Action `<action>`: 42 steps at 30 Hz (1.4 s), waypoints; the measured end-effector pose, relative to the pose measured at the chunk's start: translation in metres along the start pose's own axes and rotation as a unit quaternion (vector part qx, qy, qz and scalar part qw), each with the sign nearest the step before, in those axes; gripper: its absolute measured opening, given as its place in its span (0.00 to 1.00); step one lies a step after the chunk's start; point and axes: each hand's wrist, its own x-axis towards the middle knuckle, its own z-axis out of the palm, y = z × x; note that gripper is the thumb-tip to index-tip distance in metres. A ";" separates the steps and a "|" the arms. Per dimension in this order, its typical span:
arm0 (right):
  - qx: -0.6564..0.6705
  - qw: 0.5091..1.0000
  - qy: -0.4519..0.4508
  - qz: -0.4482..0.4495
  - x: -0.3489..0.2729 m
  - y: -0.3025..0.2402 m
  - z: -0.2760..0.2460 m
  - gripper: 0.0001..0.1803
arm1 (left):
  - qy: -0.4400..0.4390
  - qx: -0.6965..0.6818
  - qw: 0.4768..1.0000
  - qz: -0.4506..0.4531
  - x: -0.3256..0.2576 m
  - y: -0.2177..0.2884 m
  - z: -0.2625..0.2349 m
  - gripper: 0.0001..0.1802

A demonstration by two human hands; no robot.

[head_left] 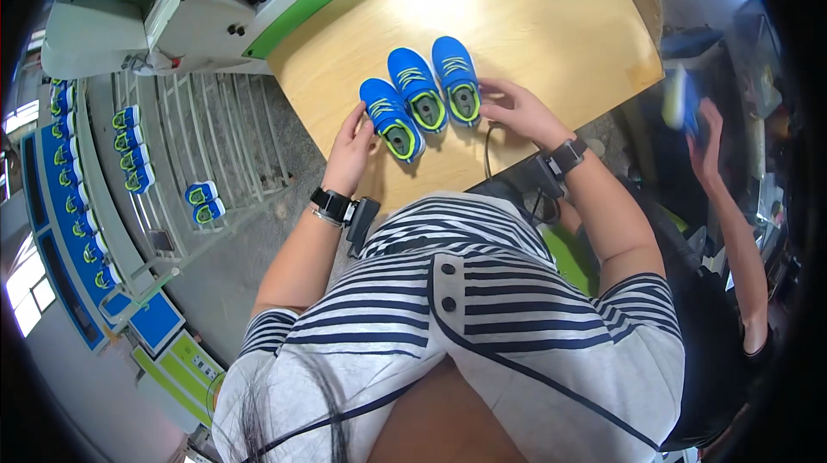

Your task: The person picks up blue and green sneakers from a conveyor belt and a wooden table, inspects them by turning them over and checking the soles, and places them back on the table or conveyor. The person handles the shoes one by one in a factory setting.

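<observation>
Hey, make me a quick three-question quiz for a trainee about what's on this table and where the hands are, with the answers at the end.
1. Count: how many blue shoes stand on the wood-toned tabletop between the left hand and the right hand?
2. True or false: their toes point toward the striped top.
3. Pick one: what colour edges their openings? A) red B) yellow-green C) orange

Key: 1. Three. 2. False; they point away from it. 3. B.

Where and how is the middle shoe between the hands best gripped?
Probably pinch the middle shoe by its heel collar from the person's side: the heel points that way, the opening faces up, and the left shoe and right shoe crowd its flanks.
</observation>
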 end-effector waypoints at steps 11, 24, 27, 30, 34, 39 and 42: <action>-0.254 0.935 0.218 0.121 -0.007 0.006 -0.082 0.29 | 0.050 0.209 0.963 0.164 -0.014 0.012 -0.007 0.25; -0.335 0.894 0.285 -0.091 0.172 -0.097 -0.102 0.50 | 0.076 0.259 0.949 0.162 -0.001 0.029 -0.017 0.21; -0.479 0.823 0.263 -0.153 0.188 -0.095 -0.083 0.39 | 0.080 0.275 0.943 0.167 0.006 0.030 -0.020 0.22; -0.567 0.769 0.150 -0.255 0.175 -0.089 -0.069 0.41 | 0.106 0.274 0.937 0.188 0.018 0.033 -0.017 0.27; -0.667 0.619 -0.019 -0.415 0.172 -0.074 -0.057 0.40 | 0.112 0.351 0.862 0.347 0.067 0.082 0.012 0.45; -0.566 0.726 0.290 -0.260 0.195 -0.138 -0.137 0.34 | 0.017 0.377 0.867 0.326 0.129 0.124 0.032 0.54; -0.583 0.618 0.502 -0.161 0.200 -0.097 -0.240 0.38 | -0.044 0.307 0.917 0.249 0.158 0.112 0.042 0.50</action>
